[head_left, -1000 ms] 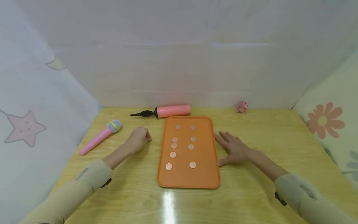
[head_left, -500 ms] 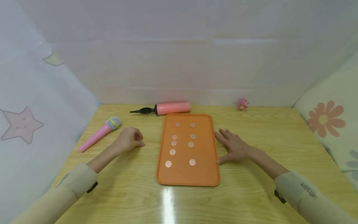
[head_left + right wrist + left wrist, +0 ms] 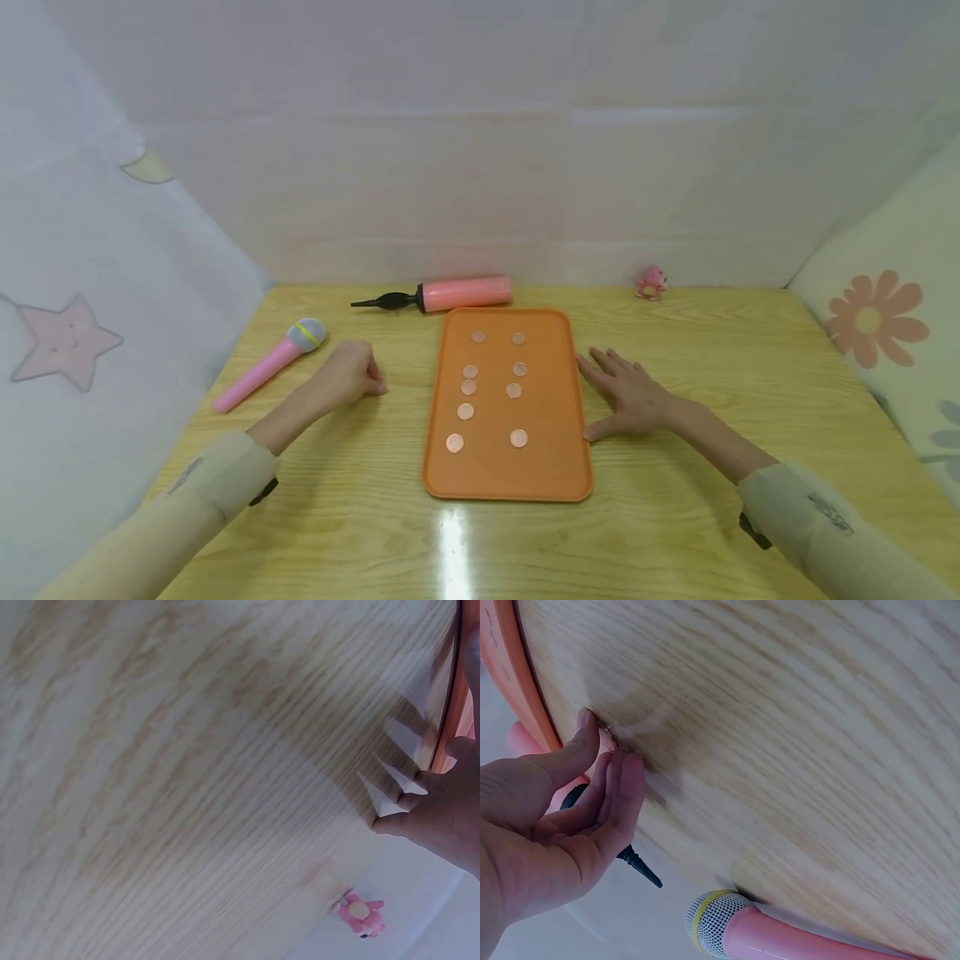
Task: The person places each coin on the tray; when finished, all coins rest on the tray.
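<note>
My left hand (image 3: 343, 382) is over the table between the microphone and the tray. In the left wrist view its thumb and fingertips pinch a small copper-coloured coin (image 3: 607, 739), mostly hidden by the fingers and close to the tabletop. An orange tray (image 3: 487, 485) lies at the middle of the table. Several copper coins lie flat on it in two uneven columns, among them a front-left coin (image 3: 454, 443) and a front-right coin (image 3: 518, 438). My right hand (image 3: 632, 402) has its fingers spread, with thumb and fingertips at the tray's right rim.
A pink toy microphone (image 3: 270, 365) with a grey head lies to the left. Behind the tray is a pink hand pump (image 3: 467, 292) with a black nozzle. A small pink toy figure (image 3: 651, 283) stands at the back right. Light cloth walls (image 3: 480, 183) enclose the table.
My left hand has moved left, away from the tray's left side, and its knuckles have turned upward since half a second ago. The right hand, tray and coins have stayed put.
</note>
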`<action>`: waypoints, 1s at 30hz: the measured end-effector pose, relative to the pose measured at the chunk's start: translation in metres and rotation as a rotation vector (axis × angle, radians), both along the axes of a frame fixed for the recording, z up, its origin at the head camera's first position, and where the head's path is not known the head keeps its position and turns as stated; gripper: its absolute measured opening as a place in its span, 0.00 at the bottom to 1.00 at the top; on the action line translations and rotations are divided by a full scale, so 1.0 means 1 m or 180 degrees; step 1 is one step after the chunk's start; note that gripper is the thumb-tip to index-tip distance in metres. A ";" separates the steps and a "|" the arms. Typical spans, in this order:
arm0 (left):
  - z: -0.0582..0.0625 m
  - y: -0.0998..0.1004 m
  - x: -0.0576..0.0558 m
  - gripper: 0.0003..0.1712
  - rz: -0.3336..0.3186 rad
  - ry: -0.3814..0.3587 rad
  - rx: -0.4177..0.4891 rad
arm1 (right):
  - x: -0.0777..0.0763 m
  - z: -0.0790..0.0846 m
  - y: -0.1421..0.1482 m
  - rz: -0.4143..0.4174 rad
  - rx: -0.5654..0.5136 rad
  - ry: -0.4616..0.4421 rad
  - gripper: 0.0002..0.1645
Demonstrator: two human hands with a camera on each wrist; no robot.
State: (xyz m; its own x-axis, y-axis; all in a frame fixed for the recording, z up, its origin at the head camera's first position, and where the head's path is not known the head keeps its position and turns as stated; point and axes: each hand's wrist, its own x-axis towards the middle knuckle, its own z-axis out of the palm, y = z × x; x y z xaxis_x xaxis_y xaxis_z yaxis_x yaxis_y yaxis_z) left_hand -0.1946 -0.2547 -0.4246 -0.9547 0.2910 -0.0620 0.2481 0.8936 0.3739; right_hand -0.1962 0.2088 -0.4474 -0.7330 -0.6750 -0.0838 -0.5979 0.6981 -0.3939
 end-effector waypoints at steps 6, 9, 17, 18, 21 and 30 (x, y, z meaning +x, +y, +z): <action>0.008 0.007 -0.008 0.13 0.0013 -0.0117 -0.0172 | 0.000 -0.001 0.003 -0.0024 0.0006 0.0010 0.69; 0.011 0.022 -0.012 0.12 -0.0041 -0.0062 0.0003 | 0.000 0.000 0.003 -0.0026 -0.0006 0.0027 0.69; 0.011 0.095 -0.021 0.08 -0.0217 0.0086 0.0615 | 0.001 0.003 -0.001 -0.0008 -0.0013 -0.0062 0.69; 0.011 0.105 -0.021 0.08 -0.0234 0.0052 0.0692 | 0.001 0.003 -0.002 -0.0013 -0.0001 -0.0080 0.69; 0.008 0.130 -0.019 0.08 -0.0354 -0.0044 0.0814 | 0.002 0.003 -0.002 -0.0025 0.0048 -0.0093 0.69; -0.003 0.155 -0.015 0.07 -0.0664 -0.0040 0.0706 | 0.003 0.006 -0.004 0.0045 0.0057 -0.0055 0.68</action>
State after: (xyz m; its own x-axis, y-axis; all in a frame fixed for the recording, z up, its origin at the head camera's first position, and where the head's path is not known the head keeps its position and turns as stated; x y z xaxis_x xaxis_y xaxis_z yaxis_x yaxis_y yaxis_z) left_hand -0.2092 -0.0995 -0.4276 -0.8724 0.4885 0.0137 0.4119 0.7200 0.5585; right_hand -0.1933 0.2046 -0.4414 -0.7218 -0.6836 -0.1086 -0.6009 0.6967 -0.3917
